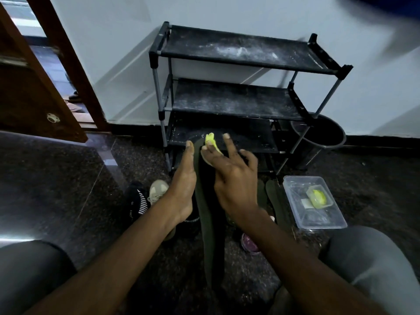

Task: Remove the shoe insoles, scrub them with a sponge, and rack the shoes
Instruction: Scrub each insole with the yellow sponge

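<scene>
Scrubbing step. Left hand [184, 178] flat, fingers straight and together, props insole [209, 223] above floor, before rack [227, 98]. Right hand [234, 185] pinches sponge [210, 139] at insole toe, other fingers splayed. Next, likely: firm strokes toward heel.

A home entryway. A black three-tier metal-framed shoe rack [234, 98] stands at twelve o'clock against a pale wall [113, 42]; a brown wooden door [27, 98] at ten o'clock.

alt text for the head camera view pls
A person's left hand steadies a dark insole while the right hand presses a yellow-green sponge to its far end. A black three-tier shoe rack stands behind, shoes and a clear tub on the floor.
</scene>
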